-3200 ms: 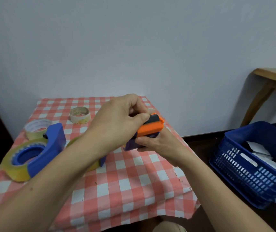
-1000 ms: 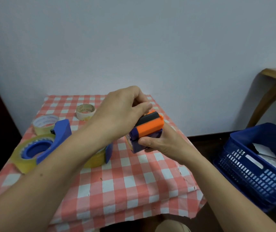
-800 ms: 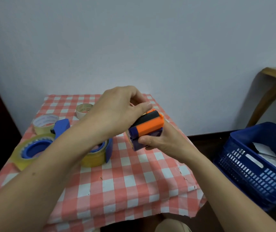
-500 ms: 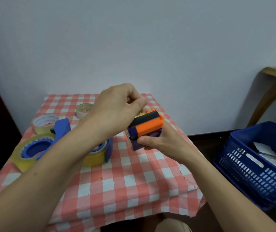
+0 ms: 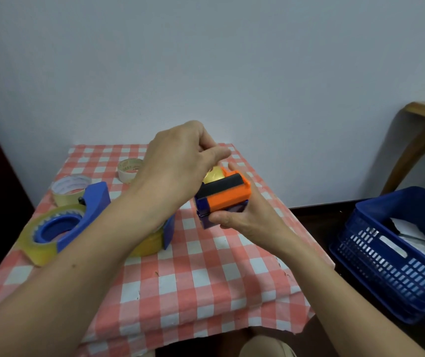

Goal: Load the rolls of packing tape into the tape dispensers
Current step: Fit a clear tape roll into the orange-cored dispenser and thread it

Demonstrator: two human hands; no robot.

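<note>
My right hand [image 5: 242, 215] grips an orange, black and dark-blue tape dispenser [image 5: 223, 198] from below, above the checked table [image 5: 193, 274]. A yellowish tape roll [image 5: 212, 173] shows behind the dispenser's top. My left hand [image 5: 178, 163] hovers over it with thumb and fingers pinched together near the tape; what they pinch is hidden. A blue dispenser loaded with a yellow roll [image 5: 52, 230] lies at the left. A second blue dispenser with a roll [image 5: 154, 240] sits under my left forearm.
Two loose tape rolls lie at the back left: a larger one [image 5: 70, 186] and a smaller one [image 5: 129, 168]. A blue plastic crate [image 5: 396, 253] with papers stands on the floor at the right. A wooden table leg [image 5: 412, 150] is at the far right.
My left hand has lifted from the dispenser's top and moved up and back, fingers pinched. The yellow tape behind the black bar has come into view. My right hand keeps its grip.
</note>
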